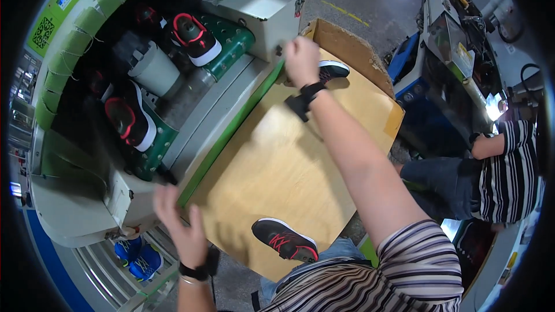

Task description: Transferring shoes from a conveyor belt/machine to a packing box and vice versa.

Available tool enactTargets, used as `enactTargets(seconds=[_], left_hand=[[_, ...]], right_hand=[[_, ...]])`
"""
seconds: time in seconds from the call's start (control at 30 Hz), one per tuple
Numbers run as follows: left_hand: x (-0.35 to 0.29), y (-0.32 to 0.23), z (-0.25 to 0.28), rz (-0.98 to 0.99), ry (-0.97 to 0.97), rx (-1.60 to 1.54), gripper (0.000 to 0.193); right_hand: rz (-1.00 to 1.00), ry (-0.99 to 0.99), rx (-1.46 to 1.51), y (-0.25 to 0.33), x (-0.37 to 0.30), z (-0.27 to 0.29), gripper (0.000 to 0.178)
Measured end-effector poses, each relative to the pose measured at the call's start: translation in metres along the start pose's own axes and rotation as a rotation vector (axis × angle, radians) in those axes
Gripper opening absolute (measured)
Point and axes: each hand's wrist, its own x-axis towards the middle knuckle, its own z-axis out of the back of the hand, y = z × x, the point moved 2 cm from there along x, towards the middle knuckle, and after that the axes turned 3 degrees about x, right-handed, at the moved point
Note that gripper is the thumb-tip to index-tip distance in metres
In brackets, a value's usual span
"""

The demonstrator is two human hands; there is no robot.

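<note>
While both arms stretch out over the plywood table [277,162], the right hand [301,59] sits at the far edge, fingers curled; what it grips I can't tell. 1 black-and-red shoe [333,70] lies just beside it to the right, long axis roughly left-right. The left hand [179,225] rests open, fingers spread, on the near-left edge. A 2nd shoe [284,239] lies near the body, closer to the left hand, toe pointing right. Green square-patterned label [43,32] upper left.
</note>
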Motion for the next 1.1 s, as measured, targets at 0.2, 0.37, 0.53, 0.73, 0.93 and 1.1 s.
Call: enactTargets(seconds=[0.2, 0.37, 0.53, 0.73, 0.93, 1.1], left_hand=[[-0.12, 0.031, -0.045, 0.42, 0.44, -0.212, 0.046], [-0.144, 0.028, -0.054, 0.379, 0.442, -0.2, 0.049], [-0.17, 0.037, -0.05, 0.294, 0.398, -0.122, 0.049], [-0.175, 0.027, -0.035, 0.384, 0.407, -0.178, 0.048], [-0.166, 0.004, -0.035, 0.233, 0.345, -0.088, 0.05], [-0.128, 0.004, -0.055, 0.135, 0.287, -0.11, 0.05]], right_hand=[[0.059, 0.365, -0.623, -0.076, -0.045, -0.015, 0.042], [0.561, 0.55, -0.323, -0.044, -0.207, 0.016, 0.036], [0.5, 0.722, -0.001, -0.048, -0.328, 0.093, 0.044], [-0.227, 0.55, 0.046, -0.063, -0.371, 0.145, 0.105], [0.003, 0.497, 0.066, -0.01, -0.37, 0.163, 0.095], [-0.256, 0.731, 0.323, -0.016, -0.388, 0.151, 0.075]])
